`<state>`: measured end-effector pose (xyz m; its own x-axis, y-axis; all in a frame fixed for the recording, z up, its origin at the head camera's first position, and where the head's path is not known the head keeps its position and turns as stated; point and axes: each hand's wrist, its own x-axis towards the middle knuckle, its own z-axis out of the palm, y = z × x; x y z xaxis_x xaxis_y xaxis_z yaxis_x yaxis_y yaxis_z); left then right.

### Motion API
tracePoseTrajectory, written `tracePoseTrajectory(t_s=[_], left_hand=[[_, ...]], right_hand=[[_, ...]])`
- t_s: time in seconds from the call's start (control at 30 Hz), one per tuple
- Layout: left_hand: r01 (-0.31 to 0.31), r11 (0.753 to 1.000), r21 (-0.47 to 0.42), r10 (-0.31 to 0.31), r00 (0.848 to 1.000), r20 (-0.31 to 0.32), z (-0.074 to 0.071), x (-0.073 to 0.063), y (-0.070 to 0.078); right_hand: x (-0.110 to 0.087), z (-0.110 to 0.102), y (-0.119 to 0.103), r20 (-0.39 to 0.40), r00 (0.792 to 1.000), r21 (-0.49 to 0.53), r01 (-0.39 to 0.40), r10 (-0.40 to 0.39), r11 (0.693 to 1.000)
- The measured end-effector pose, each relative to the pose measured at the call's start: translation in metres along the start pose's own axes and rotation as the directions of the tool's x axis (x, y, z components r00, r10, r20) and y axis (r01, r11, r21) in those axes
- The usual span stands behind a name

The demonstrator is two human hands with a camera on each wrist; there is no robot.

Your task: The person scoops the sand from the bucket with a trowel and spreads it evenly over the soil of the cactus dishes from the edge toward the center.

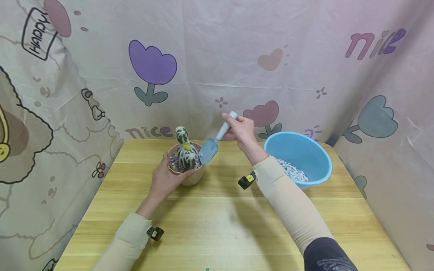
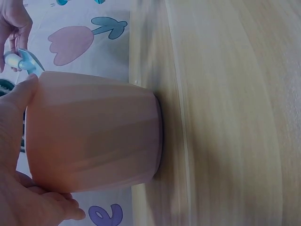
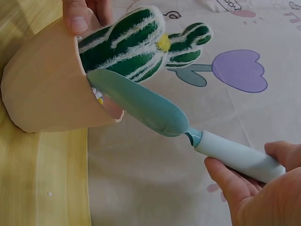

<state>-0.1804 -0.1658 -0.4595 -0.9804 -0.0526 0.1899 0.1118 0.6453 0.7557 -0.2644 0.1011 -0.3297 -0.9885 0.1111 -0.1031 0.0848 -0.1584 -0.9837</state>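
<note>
A peach-coloured flowerpot [image 1: 192, 179] stands on the table, and a green-and-white cactus [image 1: 186, 155] with a yellow flower rises from small coloured pebbles [image 1: 173, 162] inside it. My left hand [image 1: 165, 180] grips the pot from its left side, thumb near the rim, as the left wrist view also shows. With my right hand [image 1: 243, 131] I hold a small garden trowel [image 3: 141, 101] by its pale handle. Its blue-green blade slants down to the pot's right rim, tip at the pebbles beside the cactus. In the right wrist view the blade looks bare.
On the right of the table is a blue basin [image 1: 315, 158] with pastel pebbles [image 1: 292, 171] in it, partly behind my right forearm. A printed cloth [image 1: 210, 56] hangs behind the wooden table [image 1: 210, 226]. One tiny white pebble [image 3: 49, 194] lies on the tabletop.
</note>
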Motion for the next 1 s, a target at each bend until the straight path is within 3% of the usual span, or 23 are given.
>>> tracePoseTrajectory(t_s=[1.0], left_hand=[[0.035,0.999,0.005,-0.035,0.999,0.014,0.0007,-0.0011,0.0012]], right_hand=[[0.0012,0.0029,0.0005,0.017,0.999,-0.028,0.044,-0.043,0.999]])
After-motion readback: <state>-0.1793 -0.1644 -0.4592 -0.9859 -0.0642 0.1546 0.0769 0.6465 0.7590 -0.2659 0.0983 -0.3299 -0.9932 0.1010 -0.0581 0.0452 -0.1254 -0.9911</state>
